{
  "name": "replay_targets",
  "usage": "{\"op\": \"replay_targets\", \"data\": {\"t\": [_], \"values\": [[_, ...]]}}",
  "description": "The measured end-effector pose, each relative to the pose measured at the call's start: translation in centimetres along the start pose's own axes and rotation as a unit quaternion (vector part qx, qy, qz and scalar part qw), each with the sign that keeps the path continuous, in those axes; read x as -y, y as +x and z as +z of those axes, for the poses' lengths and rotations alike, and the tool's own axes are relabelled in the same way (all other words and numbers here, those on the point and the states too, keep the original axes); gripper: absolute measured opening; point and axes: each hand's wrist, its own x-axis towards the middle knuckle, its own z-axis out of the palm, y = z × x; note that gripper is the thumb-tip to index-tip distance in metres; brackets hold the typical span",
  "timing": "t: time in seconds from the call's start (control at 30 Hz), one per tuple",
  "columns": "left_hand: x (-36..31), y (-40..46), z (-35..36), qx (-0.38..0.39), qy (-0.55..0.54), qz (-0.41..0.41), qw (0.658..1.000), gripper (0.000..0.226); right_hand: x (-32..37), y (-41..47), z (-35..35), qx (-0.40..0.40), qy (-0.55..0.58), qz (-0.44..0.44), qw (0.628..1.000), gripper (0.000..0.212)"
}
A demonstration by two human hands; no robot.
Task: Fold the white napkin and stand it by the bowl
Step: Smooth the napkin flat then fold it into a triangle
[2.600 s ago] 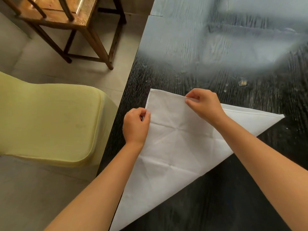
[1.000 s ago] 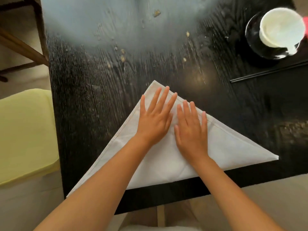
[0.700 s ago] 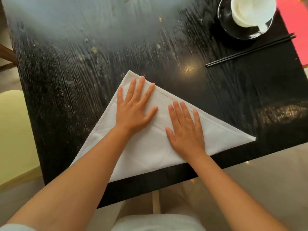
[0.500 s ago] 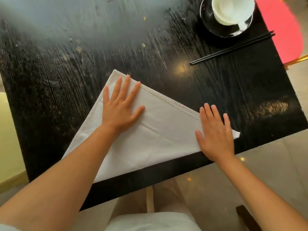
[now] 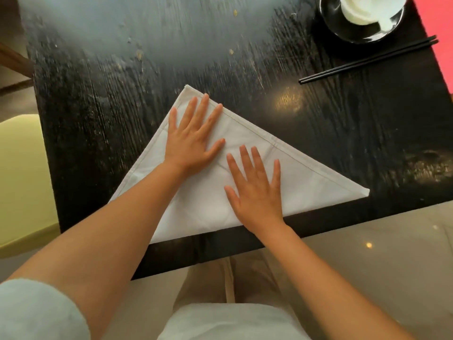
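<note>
With your left hand [image 5: 193, 141] and right hand [image 5: 255, 192] pressed flat and gripping nothing on the white napkin [image 5: 306, 185] (a triangle at the table's [image 5: 98, 106] near edge, well apart from the bowl [image 5: 367, 11]), uneven pressure could skew the crease.

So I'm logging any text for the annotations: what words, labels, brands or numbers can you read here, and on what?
None can be read: the white napkin, bowl, black plate, chopsticks and table carry no visible writing.
</note>
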Motion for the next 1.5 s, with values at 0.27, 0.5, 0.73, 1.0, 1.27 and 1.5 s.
{"op": "replay_targets", "data": {"t": [0.27, 0.5, 0.73, 1.0, 1.27, 1.5], "values": [[6.5, -0.8, -1.3, -0.010, 0.014, 0.015, 1.000, 0.060, 0.0, 0.1, 0.9, 0.010, -0.023, -0.007, 1.000, 0.064], [-4.9, -8.3, -0.2, -0.067, -0.078, -0.150, 0.983, 0.057, 0.1, 0.0, 0.8, 0.015, -0.026, 0.002, 1.000, 0.063], [-5.7, -13.0, 1.9, 0.017, -0.037, -0.176, 0.983, 0.061, 0.2, 0.1, 0.7, 0.017, -0.033, 0.001, 0.999, 0.063], [1.8, -20.8, 1.9, 0.021, -0.033, -0.280, 0.959, 0.065, 0.2, -0.1, 0.4, 0.014, -0.024, -0.003, 1.000, 0.061], [4.6, -24.4, 1.3, 0.001, -0.051, -0.358, 0.932, 0.068, 2.1, 0.1, 0.6, -0.004, 0.000, 0.018, 1.000, 0.066], [4.6, -24.3, 1.3, -0.004, -0.055, -0.357, 0.932, 0.070, 5.7, -0.9, 2.3, 0.048, -0.041, -0.138, 0.988, 0.066]]}}
